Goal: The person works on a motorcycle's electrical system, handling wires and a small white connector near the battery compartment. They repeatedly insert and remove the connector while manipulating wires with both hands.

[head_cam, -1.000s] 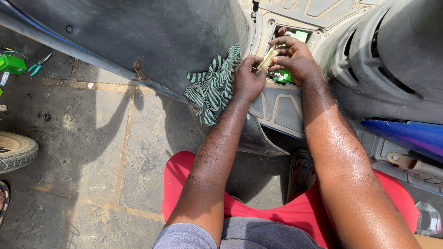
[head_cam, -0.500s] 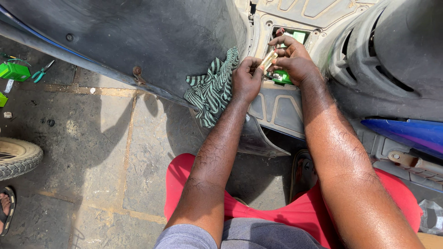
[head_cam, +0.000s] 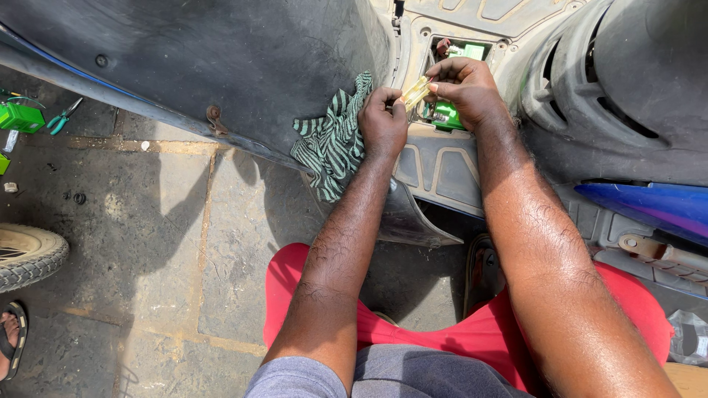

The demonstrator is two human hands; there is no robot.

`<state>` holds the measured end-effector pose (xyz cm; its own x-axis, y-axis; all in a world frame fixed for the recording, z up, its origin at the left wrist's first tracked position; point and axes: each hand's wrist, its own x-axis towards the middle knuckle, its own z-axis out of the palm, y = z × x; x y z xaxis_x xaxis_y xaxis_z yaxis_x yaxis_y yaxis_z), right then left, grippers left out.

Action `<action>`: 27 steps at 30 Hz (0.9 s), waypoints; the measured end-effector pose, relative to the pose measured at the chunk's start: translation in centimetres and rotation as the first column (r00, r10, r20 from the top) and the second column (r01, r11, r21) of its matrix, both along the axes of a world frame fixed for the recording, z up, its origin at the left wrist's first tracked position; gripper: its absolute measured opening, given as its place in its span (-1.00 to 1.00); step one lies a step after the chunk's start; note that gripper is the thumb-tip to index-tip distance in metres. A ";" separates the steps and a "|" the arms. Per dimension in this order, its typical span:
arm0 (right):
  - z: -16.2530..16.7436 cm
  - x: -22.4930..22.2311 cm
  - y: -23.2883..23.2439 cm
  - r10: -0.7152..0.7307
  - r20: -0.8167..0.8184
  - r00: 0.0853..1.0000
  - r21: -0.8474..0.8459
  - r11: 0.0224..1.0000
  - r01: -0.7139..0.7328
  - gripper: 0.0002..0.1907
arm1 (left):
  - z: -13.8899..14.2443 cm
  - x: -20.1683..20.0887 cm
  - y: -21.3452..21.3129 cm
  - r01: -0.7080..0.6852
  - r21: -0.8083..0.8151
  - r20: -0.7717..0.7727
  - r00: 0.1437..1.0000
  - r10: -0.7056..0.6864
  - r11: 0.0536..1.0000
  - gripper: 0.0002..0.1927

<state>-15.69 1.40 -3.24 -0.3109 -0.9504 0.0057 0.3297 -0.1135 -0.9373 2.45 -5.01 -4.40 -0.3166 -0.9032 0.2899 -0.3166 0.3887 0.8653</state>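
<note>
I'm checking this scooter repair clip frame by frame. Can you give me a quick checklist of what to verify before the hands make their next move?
1. Both hands on the small pale connector: ok; left hand, right hand.
2. Striped rag under the left hand: ok.
3. Open compartment unobstructed: ok; green part visible.
4. Connector's wiring state: cannot tell.
5. Pliers within reach: not ok; far on the ground.

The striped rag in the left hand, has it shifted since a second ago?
No. The green striped rag still hangs from the left hand against the scooter's dark panel, beside the open compartment.
</note>
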 end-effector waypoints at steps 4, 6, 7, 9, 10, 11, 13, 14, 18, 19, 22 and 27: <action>0.2 0.0 0.0 -0.036 0.043 0.998 0.055 0.998 0.034 -0.83 | 0.6 -0.3 0.3 0.013 -0.008 0.046 0.999 -0.013 1.000 -0.87; 0.2 -0.1 0.0 -0.056 0.044 0.997 0.068 0.996 0.053 -0.83 | 0.9 -0.4 0.5 0.007 -0.003 0.056 0.998 -0.006 1.000 -0.89; 0.1 0.0 0.0 -0.064 0.045 0.997 0.076 0.995 0.061 -0.82 | 0.9 -0.3 0.7 0.013 -0.019 0.066 0.998 -0.012 1.000 -0.89; 0.0 -0.1 0.0 -0.060 0.094 0.994 0.049 0.997 0.056 -0.83 | 1.1 -0.3 0.9 0.029 -0.052 0.088 0.996 -0.024 0.998 -0.90; -0.1 -0.2 0.1 -0.058 0.120 0.991 0.037 0.998 0.054 -0.83 | 1.2 -0.2 1.0 0.036 -0.048 0.062 0.998 -0.033 0.998 -0.90; -0.2 -0.2 0.1 -0.059 0.121 0.991 0.042 0.998 0.054 -0.83 | 1.2 -0.1 1.1 0.043 -0.046 0.037 0.998 -0.041 0.998 -0.89; -0.4 -0.4 0.1 -0.060 0.122 0.991 0.049 0.997 0.054 -0.83 | 1.3 0.0 1.0 0.052 -0.065 0.016 0.999 -0.051 0.997 -0.88; -0.5 -0.4 0.0 -0.064 0.103 0.993 0.051 0.997 0.059 -0.83 | 1.2 0.1 1.0 0.052 -0.084 0.022 0.999 -0.050 0.995 -0.87; -0.8 -0.4 -0.4 -0.086 0.088 0.992 0.071 0.994 0.080 -0.83 | 1.2 0.1 1.1 0.056 -0.186 0.044 0.998 -0.049 0.981 -0.85; -0.8 -0.4 -0.5 -0.092 0.099 0.991 0.079 0.993 0.085 -0.83 | 1.2 0.1 1.2 0.049 -0.220 0.047 0.998 -0.040 0.974 -0.84; -0.7 -0.5 -0.6 -0.100 0.096 0.990 0.091 0.992 0.091 -0.84 | 1.2 -0.1 1.3 0.027 -0.272 0.068 0.998 -0.008 0.962 -0.81; -0.3 -0.5 -0.4 -0.072 0.099 0.992 0.070 0.995 0.065 -0.76 | 1.3 -0.1 1.8 0.036 -0.387 0.172 0.985 0.034 0.921 -0.78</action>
<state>-16.16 1.05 -3.56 -0.3713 -0.9240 -0.0915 0.4169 -0.0779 -0.9056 2.31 -3.24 -3.14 -0.3939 -0.7303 0.5581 -0.4458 0.6828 0.5789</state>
